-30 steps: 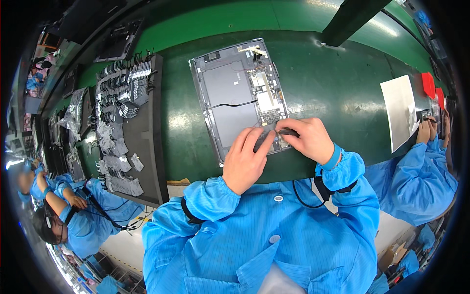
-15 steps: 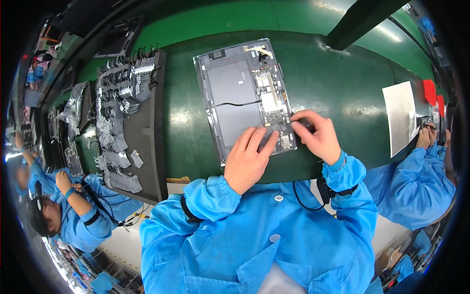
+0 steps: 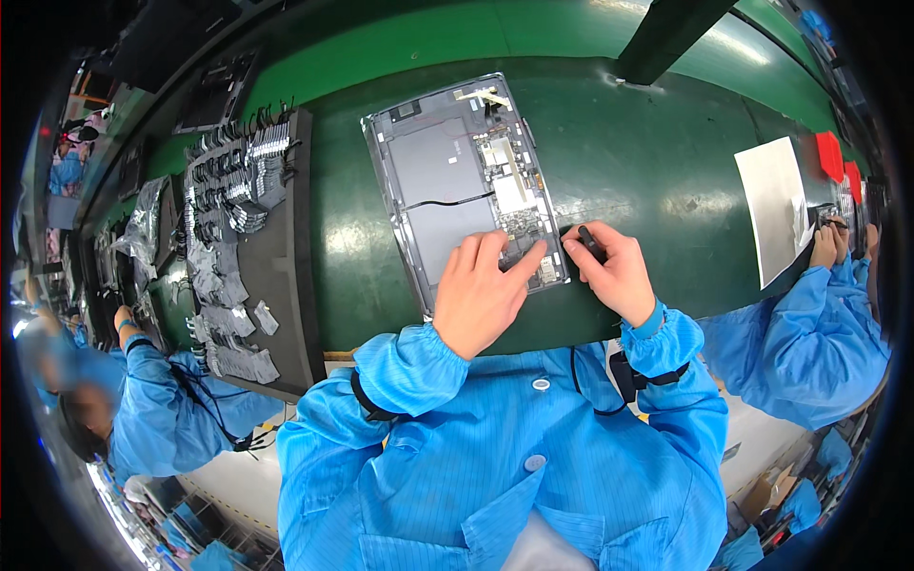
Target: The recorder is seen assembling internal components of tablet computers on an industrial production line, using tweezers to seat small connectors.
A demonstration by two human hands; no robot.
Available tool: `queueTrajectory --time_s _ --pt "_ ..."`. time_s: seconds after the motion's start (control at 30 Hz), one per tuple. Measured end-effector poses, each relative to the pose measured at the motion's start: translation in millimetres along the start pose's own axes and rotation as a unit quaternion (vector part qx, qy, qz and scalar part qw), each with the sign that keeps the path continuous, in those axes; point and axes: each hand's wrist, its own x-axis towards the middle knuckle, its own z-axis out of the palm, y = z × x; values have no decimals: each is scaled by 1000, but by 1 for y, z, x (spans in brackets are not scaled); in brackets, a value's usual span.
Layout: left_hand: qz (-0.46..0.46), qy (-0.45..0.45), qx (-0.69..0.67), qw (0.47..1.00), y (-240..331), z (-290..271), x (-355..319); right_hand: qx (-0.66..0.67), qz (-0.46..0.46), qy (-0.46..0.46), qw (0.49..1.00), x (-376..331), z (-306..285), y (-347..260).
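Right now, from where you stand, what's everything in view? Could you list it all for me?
Table: one, green, across the middle
Device casing: one, grey, opened, on the table
Circuit board: one, dark with pale patches, casing's right side
Cable: one, black, across the casing
Tray: one, dark grey, left of casing
Small parts: many, silver-grey, in the tray
Sheet: one, white, table's right
Red objects: two, red, beyond the sheet
Post: one, dark, table's far side
Co-workers: at least two, blue-clothed, left and right
Tool: one, black, in the right hand
Background items: too small to count
Jacket: one, blue, lower middle
Left hand: one, bare, over the casing
Right hand: one, bare, beside the casing
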Motion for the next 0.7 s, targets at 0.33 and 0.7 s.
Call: queueTrajectory --time_s 0.33,0.7 --pt "-4 35 -17 999 1 4 -7 -1 -5 -3 1000 2 1 1" --pt "-4 43 -11 999 -1 9 -16 -131 -205 1 970 4 -17 -21"
